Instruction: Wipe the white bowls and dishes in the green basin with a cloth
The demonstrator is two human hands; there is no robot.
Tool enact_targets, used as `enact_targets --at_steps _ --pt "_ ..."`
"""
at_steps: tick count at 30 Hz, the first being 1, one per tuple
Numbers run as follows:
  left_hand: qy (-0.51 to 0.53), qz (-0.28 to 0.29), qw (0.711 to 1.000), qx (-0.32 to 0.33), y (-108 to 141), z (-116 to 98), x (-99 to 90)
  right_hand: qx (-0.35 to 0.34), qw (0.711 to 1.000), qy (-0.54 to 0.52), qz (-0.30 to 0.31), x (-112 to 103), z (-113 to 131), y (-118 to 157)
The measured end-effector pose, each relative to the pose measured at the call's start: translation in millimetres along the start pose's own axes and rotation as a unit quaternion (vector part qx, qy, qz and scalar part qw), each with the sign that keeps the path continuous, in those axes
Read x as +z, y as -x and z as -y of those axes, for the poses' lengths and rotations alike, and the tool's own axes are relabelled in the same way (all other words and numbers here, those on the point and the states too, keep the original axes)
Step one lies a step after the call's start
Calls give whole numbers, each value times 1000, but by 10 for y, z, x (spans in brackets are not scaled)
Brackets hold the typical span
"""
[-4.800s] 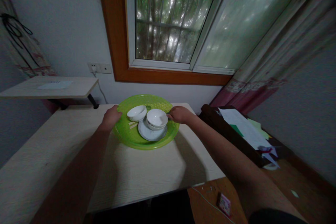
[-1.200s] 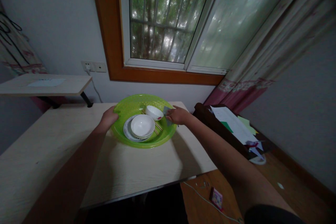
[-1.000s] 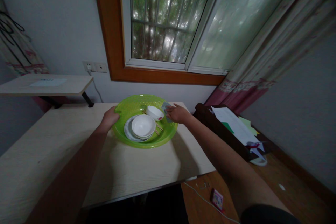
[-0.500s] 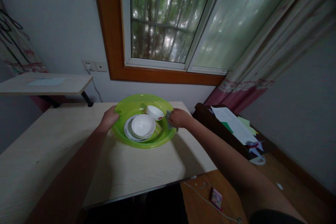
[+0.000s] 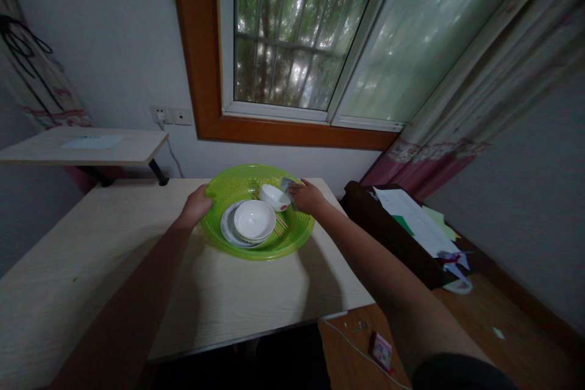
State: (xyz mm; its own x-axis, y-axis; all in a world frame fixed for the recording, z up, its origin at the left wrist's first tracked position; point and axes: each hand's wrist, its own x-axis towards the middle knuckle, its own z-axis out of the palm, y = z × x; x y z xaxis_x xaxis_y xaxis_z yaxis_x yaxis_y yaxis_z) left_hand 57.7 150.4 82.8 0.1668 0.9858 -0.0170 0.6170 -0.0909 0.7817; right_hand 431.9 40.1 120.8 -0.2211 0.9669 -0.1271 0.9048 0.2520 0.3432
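Note:
A green plastic basin [image 5: 249, 253] is on the pale wooden table [image 5: 256, 292]. My left hand [image 5: 196, 205] grips its left rim. My right hand [image 5: 308, 196] is closed on a grey cloth [image 5: 286, 184] at the basin's right side, over the inner wall. Inside lies a plate [image 5: 227, 226] with a white bowl [image 5: 254, 219] stacked on it. A second white bowl [image 5: 274, 197] sits tilted behind, close to the cloth. Several chopsticks [image 5: 281, 222] lie beside the bowls, partly hidden beneath them.
A raised shelf [image 5: 137, 143] with a paper on it stands at the table's left. Right of the table is a dark brown piece of furniture [image 5: 384, 231] bearing papers [image 5: 411, 213]. A pink box [image 5: 381, 350] and a white cable lie on the floor. A barred window is ahead.
My right hand with the cloth has moved from the basin's right rim slightly up and inward, nearer the rear bowl. My left hand keeps its grip. The view has shifted slightly.

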Motion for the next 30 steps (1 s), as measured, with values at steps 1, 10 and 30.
enact_targets --at_steps 1,10,30 --pt "-5 -3 1000 -1 2 -5 -2 4 1000 0 0 -5 16 8" --pt "-14 1 1000 -10 35 -73 -15 46 998 20 43 -189 270 210" --pt "24 2 1000 4 12 -5 2 23 999 8 30 69 119 -91"
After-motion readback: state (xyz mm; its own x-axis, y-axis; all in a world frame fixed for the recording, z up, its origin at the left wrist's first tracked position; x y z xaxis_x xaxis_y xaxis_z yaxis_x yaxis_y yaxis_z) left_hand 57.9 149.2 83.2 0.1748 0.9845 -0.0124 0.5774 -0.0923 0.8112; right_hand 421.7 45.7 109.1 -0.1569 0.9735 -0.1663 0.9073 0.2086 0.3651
